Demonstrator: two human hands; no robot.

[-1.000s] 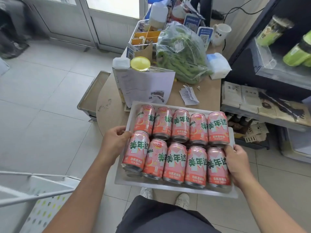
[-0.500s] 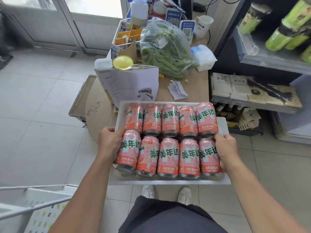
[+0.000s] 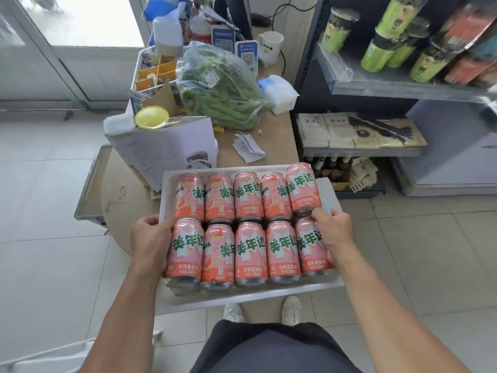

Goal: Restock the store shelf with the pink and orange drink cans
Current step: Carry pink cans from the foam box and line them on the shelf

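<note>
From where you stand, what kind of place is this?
Probably a small shop. A dark shelf is stocked with green cups, QR payment stands sit on the counter, and a tray holds ten pink cans.

ten cans (image 3: pixel 250 227) sit in the tray (image 3: pixel 328 193) in two rows of five, one behind the other. the left hand (image 3: pixel 152 240) holds the tray at its left side, the right hand (image 3: pixel 333 232) at its right. behind the tray is the table (image 3: pixel 271 141); on it a sheet of paper (image 3: pixel 166 149) lies left, a receipt (image 3: pixel 248 148) right of it, a bag of pods (image 3: pixel 220 95) behind them, a mug (image 3: pixel 270 47) farthest back. the shelf unit (image 3: pixel 376 90) stands right of the table, cups (image 3: pixel 376 55) on its upper shelf.
</note>
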